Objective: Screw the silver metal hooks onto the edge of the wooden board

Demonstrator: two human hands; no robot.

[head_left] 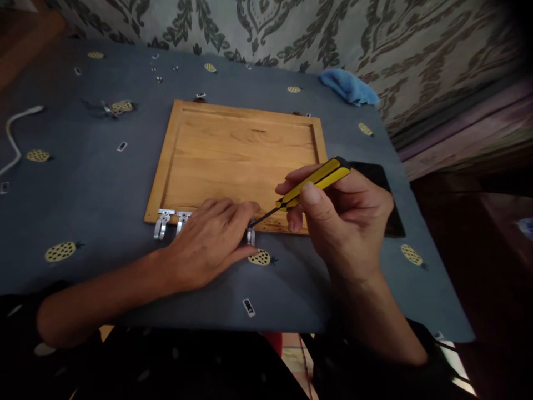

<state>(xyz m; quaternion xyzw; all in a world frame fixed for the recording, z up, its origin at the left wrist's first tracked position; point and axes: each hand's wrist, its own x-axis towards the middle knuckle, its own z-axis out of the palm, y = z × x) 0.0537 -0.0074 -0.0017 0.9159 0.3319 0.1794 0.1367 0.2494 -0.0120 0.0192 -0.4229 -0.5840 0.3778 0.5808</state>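
Observation:
A framed wooden panel [237,158] lies flat on the cloth-covered table. Along its near edge runs a metal hook rack with silver hooks [162,225], partly covered by my left hand [212,236]. That hand bears down over the rack, fingers on the wood and thumb in front of the edge, close to the right-hand hook [250,234]. My right hand [347,216] is closed around a yellow and black screwdriver [314,183]. The screwdriver slants down to the left, its tip at the rack beside my left fingers. Whether a screw is under the tip is too small to tell.
Small metal pieces [159,79] lie at the back left, and a white cable [14,136] at the left. A blue cloth [348,87] rests by the wall. Partly behind my right hand lies a dark flat tablet-like object [393,214]. The table's right edge slopes away nearby.

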